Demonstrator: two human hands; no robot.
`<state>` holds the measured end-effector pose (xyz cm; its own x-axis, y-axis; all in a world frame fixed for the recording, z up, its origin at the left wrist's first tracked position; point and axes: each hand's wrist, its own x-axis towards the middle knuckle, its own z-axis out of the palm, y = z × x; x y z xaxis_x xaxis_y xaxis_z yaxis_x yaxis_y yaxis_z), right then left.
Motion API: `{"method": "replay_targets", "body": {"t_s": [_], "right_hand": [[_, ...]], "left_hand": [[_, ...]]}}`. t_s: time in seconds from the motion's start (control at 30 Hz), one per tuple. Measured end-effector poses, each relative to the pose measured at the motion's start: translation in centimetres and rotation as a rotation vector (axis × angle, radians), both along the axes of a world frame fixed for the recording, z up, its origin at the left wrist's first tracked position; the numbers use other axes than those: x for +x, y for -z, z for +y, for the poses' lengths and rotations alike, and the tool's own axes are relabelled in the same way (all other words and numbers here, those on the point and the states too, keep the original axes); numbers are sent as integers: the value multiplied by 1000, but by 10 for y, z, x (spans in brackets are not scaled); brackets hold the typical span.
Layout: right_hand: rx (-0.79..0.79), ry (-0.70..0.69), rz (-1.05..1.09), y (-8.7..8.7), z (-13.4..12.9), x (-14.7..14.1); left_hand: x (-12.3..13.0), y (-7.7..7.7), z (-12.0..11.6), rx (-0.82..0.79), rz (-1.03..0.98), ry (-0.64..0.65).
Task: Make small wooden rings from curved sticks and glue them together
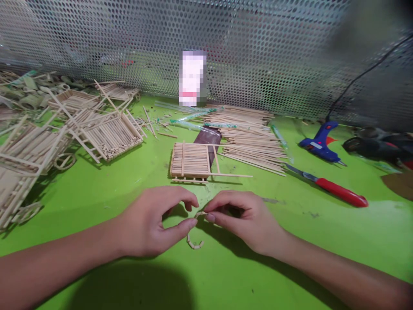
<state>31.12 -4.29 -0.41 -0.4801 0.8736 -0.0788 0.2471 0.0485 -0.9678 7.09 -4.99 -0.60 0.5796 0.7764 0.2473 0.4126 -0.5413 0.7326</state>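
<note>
Between my hands, a curved chain of short wooden stick pieces (195, 246) hangs or lies just over the green table (226, 275). My right hand (247, 217) pinches its upper end between thumb and fingertips. With thumb and fingers apart, my left hand (150, 221) is at the chain's other side; its thumb tip is close to the chain, and whether it touches I cannot tell. Just beyond the hands sits a small cart body made of sticks (191, 160), with thin shafts pointing right.
Several stick carts (111, 135) crowd the left side. Loose thin sticks (248, 137) lie behind the cart body. On the right are a red-handled knife (342, 191) and a blue glue gun (321, 142). A perforated metal panel (251, 51) closes the back, with a blurred-out phone-like screen (192, 77) before it.
</note>
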Motion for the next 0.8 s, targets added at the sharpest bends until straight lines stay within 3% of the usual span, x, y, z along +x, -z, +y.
{"method": "replay_targets", "body": {"t_s": [0.8], "right_hand": [[-1,51,-42,-2,-1,-2]], "left_hand": [[4,3,5,12,26,-10]]}}
